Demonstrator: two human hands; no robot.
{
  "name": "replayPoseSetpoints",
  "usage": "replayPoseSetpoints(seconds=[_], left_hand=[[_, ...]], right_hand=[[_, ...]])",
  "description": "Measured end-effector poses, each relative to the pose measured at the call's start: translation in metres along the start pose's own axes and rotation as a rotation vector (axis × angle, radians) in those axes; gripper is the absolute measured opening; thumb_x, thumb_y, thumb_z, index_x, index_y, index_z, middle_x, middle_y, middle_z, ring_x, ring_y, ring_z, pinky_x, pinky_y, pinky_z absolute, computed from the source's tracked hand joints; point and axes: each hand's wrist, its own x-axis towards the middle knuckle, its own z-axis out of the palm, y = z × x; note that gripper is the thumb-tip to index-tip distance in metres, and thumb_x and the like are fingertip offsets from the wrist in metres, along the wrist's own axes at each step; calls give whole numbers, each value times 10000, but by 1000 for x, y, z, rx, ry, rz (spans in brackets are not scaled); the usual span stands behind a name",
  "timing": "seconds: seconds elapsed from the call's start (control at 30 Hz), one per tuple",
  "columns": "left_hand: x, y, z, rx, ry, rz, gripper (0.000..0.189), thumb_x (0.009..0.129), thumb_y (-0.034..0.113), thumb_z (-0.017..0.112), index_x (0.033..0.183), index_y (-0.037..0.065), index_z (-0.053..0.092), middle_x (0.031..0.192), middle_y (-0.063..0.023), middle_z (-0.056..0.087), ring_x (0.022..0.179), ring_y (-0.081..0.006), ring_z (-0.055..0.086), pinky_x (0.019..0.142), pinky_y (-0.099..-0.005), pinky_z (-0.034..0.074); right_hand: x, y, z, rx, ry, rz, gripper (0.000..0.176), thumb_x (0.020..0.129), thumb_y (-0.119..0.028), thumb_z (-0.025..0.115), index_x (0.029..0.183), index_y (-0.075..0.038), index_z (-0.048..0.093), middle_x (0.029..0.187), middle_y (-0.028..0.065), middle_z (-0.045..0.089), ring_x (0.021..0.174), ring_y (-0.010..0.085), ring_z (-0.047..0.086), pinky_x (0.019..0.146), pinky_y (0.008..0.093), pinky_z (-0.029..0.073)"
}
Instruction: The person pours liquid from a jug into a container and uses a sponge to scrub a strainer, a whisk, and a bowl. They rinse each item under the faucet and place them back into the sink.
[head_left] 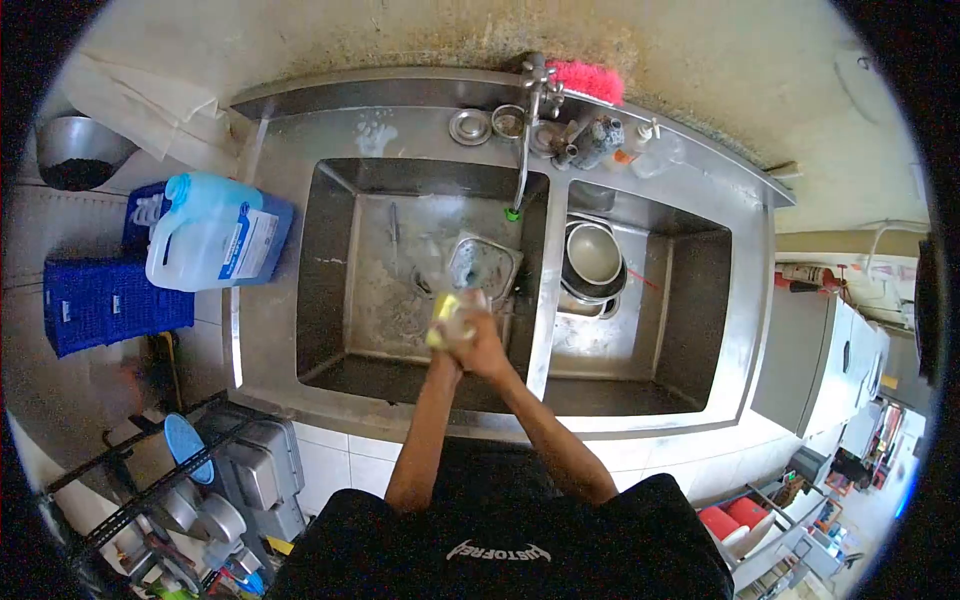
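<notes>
My left hand [447, 352] and my right hand [482, 345] are pressed together over the near part of the left sink basin [375, 290]. Between them shows a yellow sponge [437, 334], smeared by motion. The fingers of my right hand are closed around it. My left hand is closed too, mostly covered by the right, and what it grips is hidden. Just beyond the hands, a square metal container [510, 262] sits in the basin with water in it. A thin metal utensil [394, 222] lies on the basin floor to the left.
The faucet [523, 170] reaches over the left basin. Stacked bowls [594, 254] stand in the right basin. A large blue-tinted jug [200, 245] is on the left counter edge beside blue baskets [80, 310]. A pink brush [588, 80] lies behind the faucet.
</notes>
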Motion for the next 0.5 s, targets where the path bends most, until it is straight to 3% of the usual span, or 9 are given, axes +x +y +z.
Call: replayPoseSetpoints(seconds=[0.03,0.1,0.13,0.2,0.23,0.27,0.33,0.4,0.5], left_hand=[[4,-7,-11,-187,-96,-14,475,876,375,437,1217,46,420,1108,-54,509,1015,-188,494,861,-292,433],[7,-8,-16,-56,-63,25,458,878,375,437,1197,47,441,1083,-53,521,986,-186,509,842,-292,443],[7,-10,-19,10,-40,47,450,880,374,437,1188,47,452,1070,-53,527,972,-185,516,832,-292,448],[10,-9,-20,37,18,-3,421,886,361,429,1162,47,474,1055,-52,533,941,-177,527,795,-283,455],[12,-5,-21,2,50,-73,401,892,349,422,1147,46,486,1052,-52,533,926,-171,532,769,-273,457],[14,3,-18,-31,75,-141,382,897,336,415,1131,45,498,1049,-51,533,910,-165,537,742,-264,458],[9,6,-3,-64,64,-113,397,907,354,388,1134,48,498,984,-56,550,852,-153,543,716,-261,456],[-1,-11,13,453,389,62,430,913,384,366,1144,42,487,983,-68,544,866,-168,531,741,-280,445],[14,38,28,220,423,-76,468,919,390,351,1168,7,454,1080,-106,503,1005,-195,471,872,-300,365]], right_hand=[[-9,3,5,-333,146,-365,241,809,-141,586,971,28,533,845,202,575,785,318,579,686,377,465],[-15,-12,12,-217,255,-545,234,776,-133,597,937,29,546,910,226,566,874,323,569,747,378,452],[-9,-13,5,-224,255,-543,234,776,-133,597,937,29,546,910,226,566,874,323,569,747,378,452],[2,-6,-7,-58,151,34,268,772,-117,568,983,41,522,985,261,531,971,355,524,811,400,419],[-1,14,-1,-251,44,100,316,787,-98,514,1064,46,466,1019,276,512,982,398,499,829,426,398],[-9,18,3,-246,42,98,316,787,-98,514,1064,46,466,1019,276,512,982,398,499,829,426,398],[-16,25,4,-512,114,-369,343,752,-76,543,1061,58,481,1083,306,475,880,467,515,755,484,427],[-11,32,8,-391,229,-157,418,754,-72,529,1130,76,418,1104,323,453,912,476,493,787,494,409],[-27,38,13,-529,158,-203,485,755,-97,548,1169,85,371,1090,336,453,938,462,480,793,499,401]])
